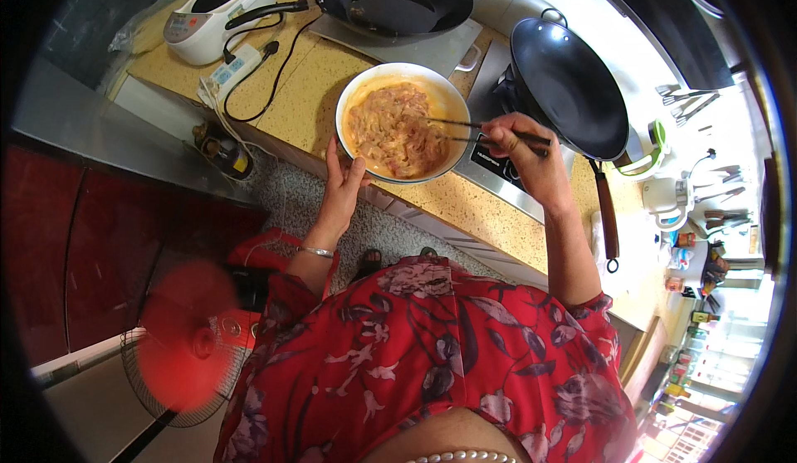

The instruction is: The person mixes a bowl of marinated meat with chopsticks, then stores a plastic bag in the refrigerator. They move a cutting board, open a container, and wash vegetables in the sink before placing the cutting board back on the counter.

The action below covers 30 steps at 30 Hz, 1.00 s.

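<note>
A white bowl [462,102] of sliced raw meat [389,124] in a yellowish coating is tilted at the counter's front edge. My left hand [344,173] grips its near-left rim, thumb toward the inside and fingers against the outer wall. In my right hand [529,158] is a pair of dark chopsticks [457,132], held over the bowl's right rim. Their tips reach into the meat, and the slices around them hide the ends. Whether the bowl's base rests on the counter cannot be seen.
Behind the bowl a black wok [395,2] sits on a flat cooktop [398,46]. Another wok [570,89] stands on the gas stove [535,195], its handle jutting forward. A rice cooker [221,12] and power strip [235,68] with loose cords lie left. A red fan [193,345] spins at lower left.
</note>
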Each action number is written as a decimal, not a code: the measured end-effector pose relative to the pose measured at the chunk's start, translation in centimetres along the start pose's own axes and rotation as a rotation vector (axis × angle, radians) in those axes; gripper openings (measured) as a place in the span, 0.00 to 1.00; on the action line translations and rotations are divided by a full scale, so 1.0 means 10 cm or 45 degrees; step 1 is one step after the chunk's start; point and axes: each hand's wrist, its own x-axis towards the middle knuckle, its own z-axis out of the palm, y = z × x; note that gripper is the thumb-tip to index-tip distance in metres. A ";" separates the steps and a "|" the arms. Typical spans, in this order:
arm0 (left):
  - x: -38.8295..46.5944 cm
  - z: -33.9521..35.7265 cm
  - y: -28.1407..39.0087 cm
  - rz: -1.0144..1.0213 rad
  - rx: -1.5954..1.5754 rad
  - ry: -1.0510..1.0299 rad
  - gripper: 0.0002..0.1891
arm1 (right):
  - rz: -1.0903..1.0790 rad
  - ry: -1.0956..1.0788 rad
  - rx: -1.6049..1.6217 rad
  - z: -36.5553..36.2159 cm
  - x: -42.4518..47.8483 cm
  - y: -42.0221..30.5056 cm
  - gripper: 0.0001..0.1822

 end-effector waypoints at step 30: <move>0.02 0.00 -0.04 0.026 -0.037 -0.003 0.45 | -0.467 -0.269 -0.296 0.89 0.09 0.23 0.07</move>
